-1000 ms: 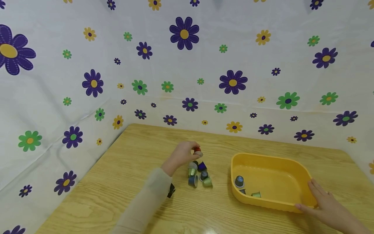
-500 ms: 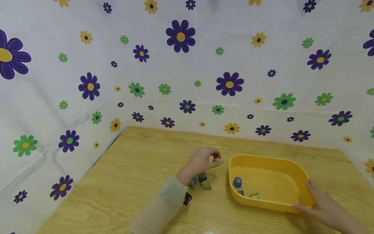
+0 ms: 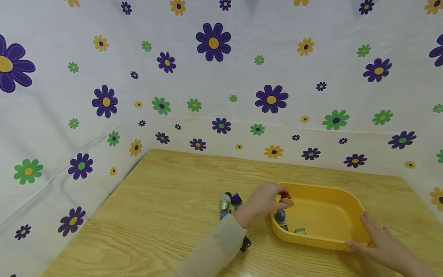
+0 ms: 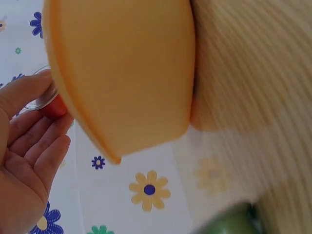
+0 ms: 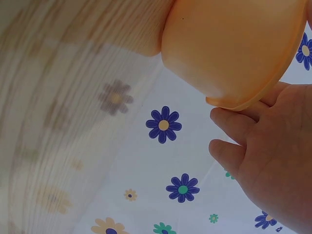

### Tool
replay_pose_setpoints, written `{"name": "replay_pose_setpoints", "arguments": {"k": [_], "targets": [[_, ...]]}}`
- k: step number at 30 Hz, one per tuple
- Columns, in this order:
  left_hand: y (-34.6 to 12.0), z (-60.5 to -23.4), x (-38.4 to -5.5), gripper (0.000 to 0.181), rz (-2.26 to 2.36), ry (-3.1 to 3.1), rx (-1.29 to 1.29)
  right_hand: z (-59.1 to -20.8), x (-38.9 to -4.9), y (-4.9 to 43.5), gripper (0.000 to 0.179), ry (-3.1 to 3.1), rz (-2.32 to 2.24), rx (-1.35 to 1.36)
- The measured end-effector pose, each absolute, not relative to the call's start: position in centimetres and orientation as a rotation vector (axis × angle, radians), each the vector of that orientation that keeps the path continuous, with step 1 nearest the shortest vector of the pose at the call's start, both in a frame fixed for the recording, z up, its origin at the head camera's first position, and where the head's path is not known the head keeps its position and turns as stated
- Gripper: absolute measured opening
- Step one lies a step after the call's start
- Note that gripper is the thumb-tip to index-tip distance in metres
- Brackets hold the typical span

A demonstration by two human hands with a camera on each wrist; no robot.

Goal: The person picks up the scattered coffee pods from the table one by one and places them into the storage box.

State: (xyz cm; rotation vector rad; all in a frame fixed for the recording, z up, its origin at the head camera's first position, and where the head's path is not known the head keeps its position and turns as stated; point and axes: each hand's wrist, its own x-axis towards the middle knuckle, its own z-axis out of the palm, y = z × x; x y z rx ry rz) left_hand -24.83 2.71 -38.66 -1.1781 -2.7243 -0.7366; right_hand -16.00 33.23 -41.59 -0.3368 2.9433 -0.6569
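My left hand (image 3: 263, 201) pinches a red coffee capsule (image 3: 285, 196) between thumb and fingers, over the left end of a yellow plastic bin (image 3: 322, 243). In the left wrist view, the capsule's (image 4: 54, 107) silvery lid faces the thumb, and the bin's wall (image 4: 122, 78) fills the middle. My right hand (image 3: 385, 241) rests against the bin's right end, fingers fairly straight at the rim and thumb at the near corner. Inside the bin, at its left, stand a blue-grey capsule (image 3: 280, 215), a dark one (image 3: 284, 227) partly hidden by the wall, and a light green one (image 3: 300, 231).
Several more capsules lie in a cluster left of the bin, among them a green one (image 3: 224, 205), a purple one (image 3: 236, 199) and a blue one (image 3: 225, 214); my left forearm hides part of it. A flower-patterned sheet (image 3: 194, 84) stands behind the wooden table (image 3: 138, 219).
My left hand has carried the red capsule rightward from above the cluster to over the bin's left end. The right hand stays at the bin. The head view has shifted slightly.
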Motion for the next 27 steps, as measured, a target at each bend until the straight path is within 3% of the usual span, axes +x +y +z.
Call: {"name": "replay_pose_setpoints", "arguments": {"k": [16,27], "targets": [[4.9,-39.2,-24.1,0.037,-0.86,-2.739,-1.24,-41.6,-16.1,33.3,0.087,2.928,-0.711,-0.369],[5.3,-39.2,-23.6,0.035,-0.829,-2.779,-1.204,-41.6,-15.8,33.5,0.087,2.93,-0.697,-0.355]]}}
